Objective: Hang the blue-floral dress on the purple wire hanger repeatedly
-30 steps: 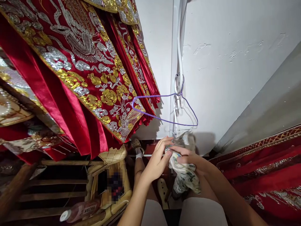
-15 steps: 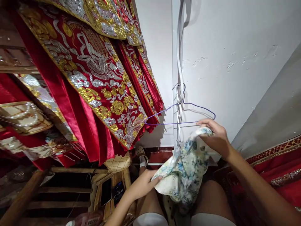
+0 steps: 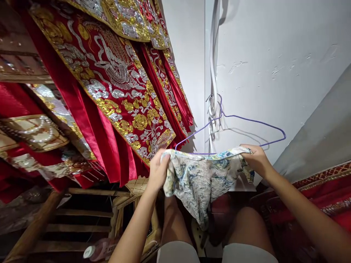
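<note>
A crumpled floral garment (image 3: 203, 179), white with blue, green and yellow print, is stretched between my two hands by its upper edge. My left hand (image 3: 157, 170) is closed on the left end of that edge, thumb on top. At the other end my right hand (image 3: 256, 159) grips the cloth, its fingertips partly hidden by the fabric. Just behind the garment hangs a purple wire hanger (image 3: 253, 119), hooked on a white rail fixture on the wall. The cloth's upper edge overlaps the hanger's lower bar; whether they touch I cannot tell.
Red embroidered garments (image 3: 109, 98) with gold and silver sequins hang at the left. A white cable (image 3: 212, 54) runs down the wall. Below left are a wooden slatted rack (image 3: 79, 213) and a bottle with a white cap (image 3: 89, 252). Red cloth (image 3: 323, 204) lies at the right.
The garment has been lifted and spread wide; before, it hung bunched lower down. My left hand has moved up, and the hanger now appears larger and tilted, its right end further right.
</note>
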`<act>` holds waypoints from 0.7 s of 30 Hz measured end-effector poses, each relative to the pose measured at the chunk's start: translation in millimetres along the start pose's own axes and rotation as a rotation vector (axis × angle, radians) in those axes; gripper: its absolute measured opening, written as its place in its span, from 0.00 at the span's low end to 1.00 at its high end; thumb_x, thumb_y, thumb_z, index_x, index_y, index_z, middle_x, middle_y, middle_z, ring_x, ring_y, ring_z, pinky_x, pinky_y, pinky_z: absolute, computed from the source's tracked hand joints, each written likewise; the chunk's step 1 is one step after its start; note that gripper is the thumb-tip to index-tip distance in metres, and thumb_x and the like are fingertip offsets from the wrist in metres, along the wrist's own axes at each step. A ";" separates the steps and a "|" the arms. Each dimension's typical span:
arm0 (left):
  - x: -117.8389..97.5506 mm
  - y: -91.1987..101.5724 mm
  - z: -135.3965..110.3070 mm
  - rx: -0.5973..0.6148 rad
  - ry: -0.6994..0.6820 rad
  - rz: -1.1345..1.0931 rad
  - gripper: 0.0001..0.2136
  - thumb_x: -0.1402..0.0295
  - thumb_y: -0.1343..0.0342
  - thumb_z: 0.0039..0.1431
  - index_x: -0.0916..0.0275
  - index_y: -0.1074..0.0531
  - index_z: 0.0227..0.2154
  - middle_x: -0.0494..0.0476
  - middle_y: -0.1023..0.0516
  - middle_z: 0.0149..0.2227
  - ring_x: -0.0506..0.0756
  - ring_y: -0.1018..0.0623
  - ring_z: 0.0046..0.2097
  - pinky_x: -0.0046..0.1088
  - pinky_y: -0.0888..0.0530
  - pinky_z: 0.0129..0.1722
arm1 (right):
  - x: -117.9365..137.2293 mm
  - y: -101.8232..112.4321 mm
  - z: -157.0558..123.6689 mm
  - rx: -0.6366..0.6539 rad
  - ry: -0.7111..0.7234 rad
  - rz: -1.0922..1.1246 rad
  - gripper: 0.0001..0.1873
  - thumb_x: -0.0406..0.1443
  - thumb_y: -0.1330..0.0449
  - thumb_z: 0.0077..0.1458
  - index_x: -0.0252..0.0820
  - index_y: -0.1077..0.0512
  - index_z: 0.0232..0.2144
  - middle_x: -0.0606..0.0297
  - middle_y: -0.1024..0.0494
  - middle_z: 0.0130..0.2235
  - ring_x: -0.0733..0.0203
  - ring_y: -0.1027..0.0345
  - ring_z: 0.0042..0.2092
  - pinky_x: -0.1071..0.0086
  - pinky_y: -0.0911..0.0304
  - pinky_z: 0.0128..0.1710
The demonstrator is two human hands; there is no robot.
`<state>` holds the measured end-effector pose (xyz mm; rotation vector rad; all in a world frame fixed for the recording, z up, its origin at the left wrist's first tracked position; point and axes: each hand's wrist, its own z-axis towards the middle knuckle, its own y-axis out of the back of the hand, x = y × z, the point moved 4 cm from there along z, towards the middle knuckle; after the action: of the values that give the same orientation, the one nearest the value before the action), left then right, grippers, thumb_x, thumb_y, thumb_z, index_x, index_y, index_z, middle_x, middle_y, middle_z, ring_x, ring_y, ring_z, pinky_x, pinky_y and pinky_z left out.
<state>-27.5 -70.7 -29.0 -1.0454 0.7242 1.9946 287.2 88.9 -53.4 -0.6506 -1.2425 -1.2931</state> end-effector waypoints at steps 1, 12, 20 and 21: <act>0.8 -6.1 17.2 -0.038 -0.008 -0.055 0.18 0.49 0.41 0.59 0.60 0.26 0.32 0.52 0.26 0.31 0.53 0.27 0.35 0.27 0.30 0.37 | 7.0 0.6 -2.3 0.017 -0.009 0.026 0.12 0.40 0.44 0.40 0.44 0.43 0.15 0.72 0.47 0.20 0.67 0.55 0.25 0.70 0.58 0.24; -7.7 -64.1 99.7 0.637 0.303 -0.036 0.20 0.48 0.38 0.55 0.62 0.24 0.39 0.55 0.21 0.33 0.53 0.23 0.32 0.28 0.29 0.29 | 4.4 -10.8 -16.9 0.152 0.127 -0.031 0.17 0.42 0.45 0.55 0.45 0.44 0.19 0.73 0.45 0.20 0.67 0.54 0.25 0.70 0.54 0.24; -55.3 -89.2 74.9 0.381 -0.240 0.722 0.15 0.56 0.51 0.68 0.60 0.26 0.35 0.54 0.26 0.26 0.54 0.29 0.28 0.29 0.39 0.29 | 15.7 -19.4 -26.4 0.166 0.128 -0.096 0.06 0.37 0.45 0.53 0.45 0.32 0.25 0.73 0.40 0.20 0.66 0.49 0.22 0.70 0.51 0.23; -55.4 -93.4 73.3 0.335 -0.300 0.782 0.15 0.57 0.53 0.69 0.59 0.26 0.34 0.53 0.27 0.25 0.54 0.29 0.27 0.29 0.40 0.29 | 19.6 -14.5 -30.7 0.110 0.142 -0.122 0.05 0.35 0.43 0.50 0.45 0.27 0.31 0.72 0.36 0.20 0.65 0.45 0.23 0.70 0.49 0.22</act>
<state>39.2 16.2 42.8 -0.2484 1.3805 2.4632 279.6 50.8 -47.8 -0.4019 -1.2419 -1.3372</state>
